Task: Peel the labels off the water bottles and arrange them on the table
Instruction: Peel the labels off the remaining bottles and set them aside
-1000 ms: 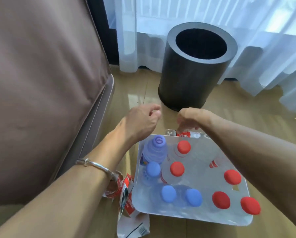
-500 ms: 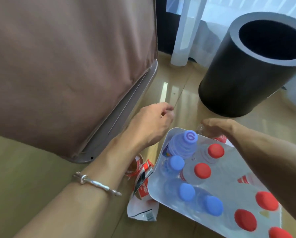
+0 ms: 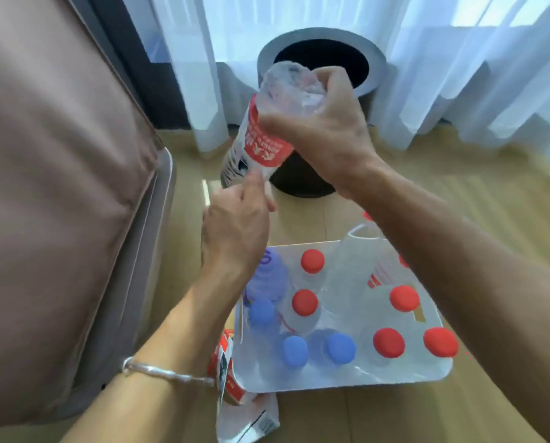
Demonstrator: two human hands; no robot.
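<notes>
Single head-worn wide-angle view, looking forward and down from close above both forearms, white table below, dark bin and curtains ahead

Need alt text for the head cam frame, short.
A right hand holds a clear water bottle with a red label upside down, while the left hand pinches near its lower end. Below, a white tray holds red- and blue-capped bottles; peeled labels lie beside it and a dark bin stands behind.
</notes>
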